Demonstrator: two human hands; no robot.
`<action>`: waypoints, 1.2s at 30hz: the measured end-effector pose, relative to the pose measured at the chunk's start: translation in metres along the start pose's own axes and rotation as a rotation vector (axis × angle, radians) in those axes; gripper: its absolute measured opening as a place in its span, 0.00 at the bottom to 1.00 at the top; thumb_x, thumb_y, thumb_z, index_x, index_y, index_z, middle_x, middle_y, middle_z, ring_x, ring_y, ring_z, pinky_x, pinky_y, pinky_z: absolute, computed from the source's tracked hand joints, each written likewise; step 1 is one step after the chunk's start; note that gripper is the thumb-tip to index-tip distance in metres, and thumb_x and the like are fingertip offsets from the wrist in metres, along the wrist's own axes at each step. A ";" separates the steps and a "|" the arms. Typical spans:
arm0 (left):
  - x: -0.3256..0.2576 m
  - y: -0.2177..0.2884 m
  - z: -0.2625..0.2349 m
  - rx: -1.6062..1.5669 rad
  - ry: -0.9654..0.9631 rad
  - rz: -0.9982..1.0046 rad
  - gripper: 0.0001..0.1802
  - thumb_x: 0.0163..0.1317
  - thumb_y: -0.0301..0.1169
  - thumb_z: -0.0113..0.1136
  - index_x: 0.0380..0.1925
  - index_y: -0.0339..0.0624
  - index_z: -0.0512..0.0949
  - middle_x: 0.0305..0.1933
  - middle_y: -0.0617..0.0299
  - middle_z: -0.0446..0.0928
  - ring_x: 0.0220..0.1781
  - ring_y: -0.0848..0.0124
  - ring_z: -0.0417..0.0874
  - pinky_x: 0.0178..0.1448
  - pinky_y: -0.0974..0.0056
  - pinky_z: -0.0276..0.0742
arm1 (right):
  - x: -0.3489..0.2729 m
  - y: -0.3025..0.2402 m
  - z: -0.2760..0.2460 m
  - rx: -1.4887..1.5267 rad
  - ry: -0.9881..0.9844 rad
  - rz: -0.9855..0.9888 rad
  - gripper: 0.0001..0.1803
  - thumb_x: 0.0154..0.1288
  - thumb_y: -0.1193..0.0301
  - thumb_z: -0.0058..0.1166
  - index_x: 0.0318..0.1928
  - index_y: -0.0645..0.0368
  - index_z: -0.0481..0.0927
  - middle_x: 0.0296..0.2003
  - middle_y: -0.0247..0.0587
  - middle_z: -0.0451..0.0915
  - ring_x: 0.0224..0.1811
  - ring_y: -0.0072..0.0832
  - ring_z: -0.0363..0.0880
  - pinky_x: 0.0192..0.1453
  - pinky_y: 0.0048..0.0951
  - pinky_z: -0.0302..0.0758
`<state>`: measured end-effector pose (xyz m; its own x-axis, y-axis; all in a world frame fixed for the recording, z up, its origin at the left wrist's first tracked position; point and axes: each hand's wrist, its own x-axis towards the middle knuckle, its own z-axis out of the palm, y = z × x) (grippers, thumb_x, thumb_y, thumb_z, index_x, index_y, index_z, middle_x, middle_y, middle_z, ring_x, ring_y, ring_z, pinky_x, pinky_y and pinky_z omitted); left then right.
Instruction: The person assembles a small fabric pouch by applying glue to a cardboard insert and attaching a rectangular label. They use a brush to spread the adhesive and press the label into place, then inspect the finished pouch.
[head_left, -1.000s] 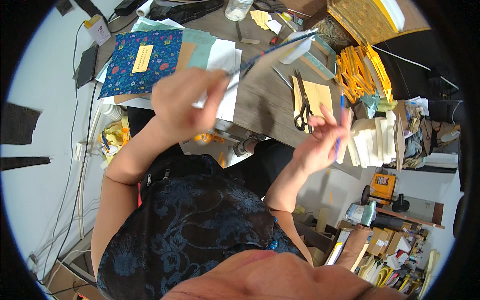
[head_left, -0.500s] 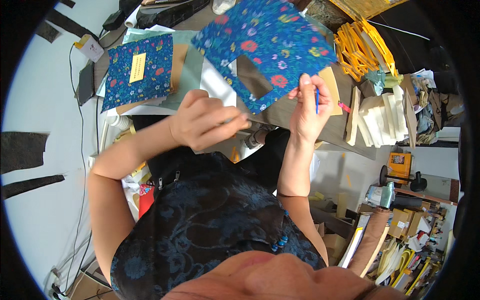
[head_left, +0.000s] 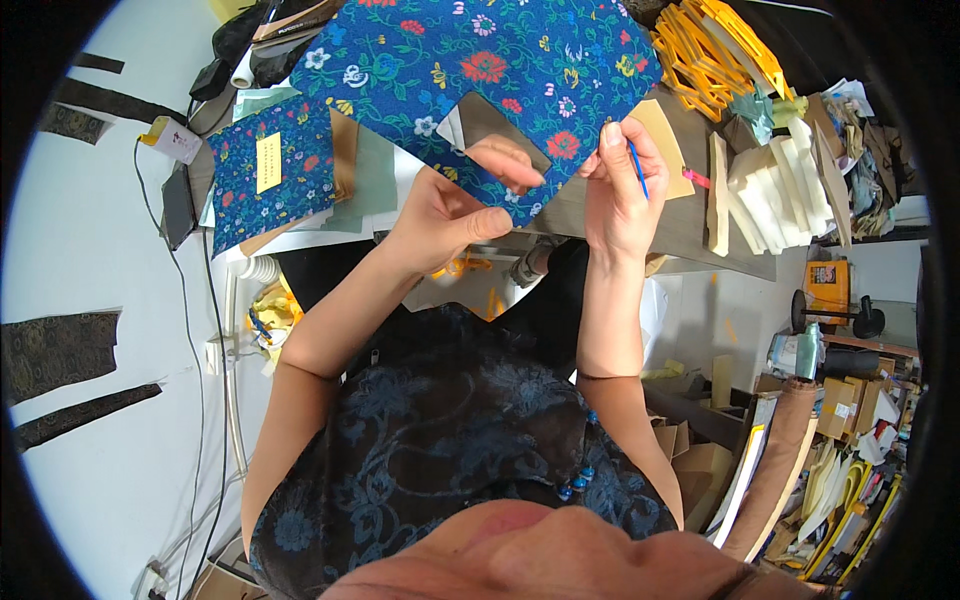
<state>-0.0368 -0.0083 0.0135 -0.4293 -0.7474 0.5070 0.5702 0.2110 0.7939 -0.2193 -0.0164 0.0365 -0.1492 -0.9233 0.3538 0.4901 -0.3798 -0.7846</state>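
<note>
The head view shows the right hand (head_left: pixel 625 190) pinching the lower right edge of a blue floral panel (head_left: pixel 485 68) above the table (head_left: pixel 690 215), along with a slim blue stick (head_left: pixel 637 170). The left hand (head_left: pixel 440 220) stands with thumb and fingers apart at the bottom corner (fingers show through the cut-out (head_left: pixel 503 128)); whether it touches cannot be told. The cut-out is made, no label showing there; the floral cover (head_left: pixel 310 175) at left already carries a yellow label (head_left: pixel 269 163).

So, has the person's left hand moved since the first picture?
Yes: the left hand has moved rightward, away from the labelled flowered piece lying at the left. Its fingers now show through the windowed flowered sheet.
</note>
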 end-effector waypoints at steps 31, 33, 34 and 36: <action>0.011 -0.027 -0.071 0.652 0.508 0.073 0.20 0.54 0.33 0.70 0.45 0.38 0.76 0.47 0.61 0.79 0.47 0.69 0.79 0.51 0.63 0.75 | -0.010 0.020 -0.011 0.108 0.020 0.200 0.08 0.64 0.75 0.58 0.44 0.58 0.80 0.27 0.34 0.80 0.24 0.20 0.77 0.29 0.21 0.73; -0.004 -0.023 -0.092 0.808 0.417 0.090 0.16 0.56 0.27 0.66 0.44 0.36 0.76 0.45 0.60 0.80 0.47 0.69 0.79 0.51 0.63 0.75 | -0.011 0.021 -0.006 0.098 0.043 0.209 0.09 0.63 0.76 0.58 0.44 0.57 0.80 0.27 0.34 0.80 0.24 0.21 0.76 0.29 0.22 0.73; -0.015 -0.014 -0.086 0.787 0.400 0.142 0.09 0.58 0.21 0.59 0.40 0.33 0.77 0.38 0.61 0.80 0.44 0.71 0.81 0.46 0.68 0.76 | -0.015 0.025 -0.013 0.060 0.067 0.173 0.10 0.63 0.76 0.58 0.45 0.57 0.80 0.28 0.34 0.80 0.23 0.21 0.76 0.29 0.22 0.73; -0.040 -0.014 -0.087 0.645 0.543 -0.024 0.06 0.63 0.23 0.56 0.35 0.31 0.79 0.25 0.62 0.78 0.26 0.78 0.76 0.31 0.72 0.72 | -0.011 0.021 -0.026 0.015 0.066 0.061 0.11 0.62 0.77 0.59 0.45 0.59 0.79 0.31 0.35 0.80 0.24 0.20 0.76 0.28 0.20 0.73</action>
<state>0.0332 -0.0364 -0.0467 0.0544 -0.9206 0.3866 -0.0176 0.3862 0.9222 -0.2301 -0.0156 0.0028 -0.1746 -0.9465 0.2713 0.5124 -0.3227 -0.7958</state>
